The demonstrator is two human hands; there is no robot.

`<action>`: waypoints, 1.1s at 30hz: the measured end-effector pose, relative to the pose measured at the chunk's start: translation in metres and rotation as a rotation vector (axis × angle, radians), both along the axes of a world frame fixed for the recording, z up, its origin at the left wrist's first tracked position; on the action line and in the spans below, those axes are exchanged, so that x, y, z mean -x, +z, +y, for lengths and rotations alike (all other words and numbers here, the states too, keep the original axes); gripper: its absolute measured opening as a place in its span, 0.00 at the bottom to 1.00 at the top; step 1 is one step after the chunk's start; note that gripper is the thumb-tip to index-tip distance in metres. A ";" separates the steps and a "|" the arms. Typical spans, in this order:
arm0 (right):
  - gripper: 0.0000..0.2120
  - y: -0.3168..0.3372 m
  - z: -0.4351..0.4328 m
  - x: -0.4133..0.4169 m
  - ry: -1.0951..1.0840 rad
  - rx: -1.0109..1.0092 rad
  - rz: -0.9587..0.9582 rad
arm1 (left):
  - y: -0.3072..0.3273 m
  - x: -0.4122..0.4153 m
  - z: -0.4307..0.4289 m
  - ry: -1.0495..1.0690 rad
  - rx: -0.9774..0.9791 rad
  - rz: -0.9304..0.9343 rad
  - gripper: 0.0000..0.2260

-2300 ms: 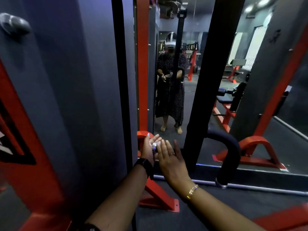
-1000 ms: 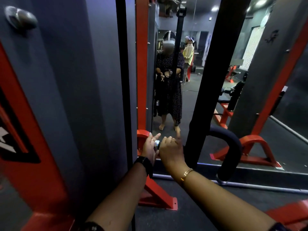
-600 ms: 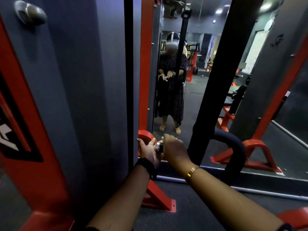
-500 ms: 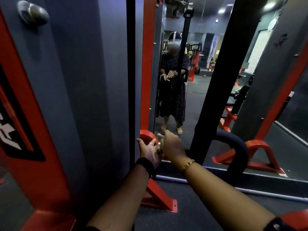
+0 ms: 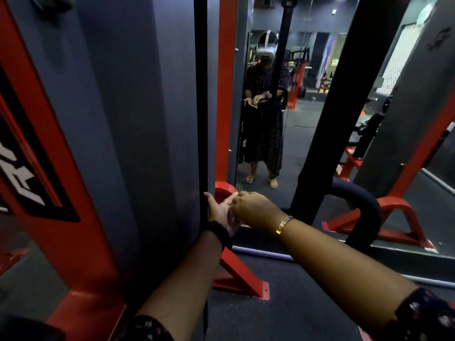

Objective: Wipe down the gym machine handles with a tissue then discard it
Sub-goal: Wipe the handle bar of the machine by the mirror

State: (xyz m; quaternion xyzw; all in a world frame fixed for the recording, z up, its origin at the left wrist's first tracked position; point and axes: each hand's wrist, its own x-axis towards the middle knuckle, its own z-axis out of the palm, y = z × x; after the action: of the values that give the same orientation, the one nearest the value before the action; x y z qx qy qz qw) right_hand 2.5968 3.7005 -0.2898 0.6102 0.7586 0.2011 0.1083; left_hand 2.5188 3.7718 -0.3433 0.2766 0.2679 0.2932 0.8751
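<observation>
White letter fragments on black badge [image 5: 32, 168], cut off, unreadable, yellow sign [image 5: 334, 62] illegible

The dark rubber floor [image 5: 295, 316] carries the machine's red steel foot [image 5: 242, 283], flat beside the mirror's base.

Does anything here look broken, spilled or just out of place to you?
Nothing looks damaged or spilled. The one odd thing: no tissue shows. The right hand curls over the upturned left hand, hiding anything between them, and the padded handle stands untouched beside them.
</observation>
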 end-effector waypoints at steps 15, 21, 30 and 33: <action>0.14 0.001 -0.011 -0.003 -0.509 -0.245 0.466 | 0.019 -0.003 -0.012 0.027 0.009 0.050 0.47; 0.07 -0.029 -0.022 -0.012 -0.038 -0.454 -0.039 | 0.023 -0.004 -0.013 0.000 0.037 -0.009 0.46; 0.20 -0.048 -0.062 -0.009 -0.217 -0.430 -0.111 | 0.033 -0.010 -0.021 -0.047 -0.003 -0.035 0.37; 0.21 -0.028 -0.052 0.005 -0.526 -0.269 0.063 | 0.036 -0.011 -0.024 -0.094 -0.040 -0.022 0.36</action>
State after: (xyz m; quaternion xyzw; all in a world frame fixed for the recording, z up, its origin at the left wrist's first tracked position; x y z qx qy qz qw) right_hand 2.5915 3.6482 -0.3174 0.8007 0.5440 0.2456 0.0512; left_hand 2.5299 3.7475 -0.3077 0.3033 0.2392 0.2600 0.8850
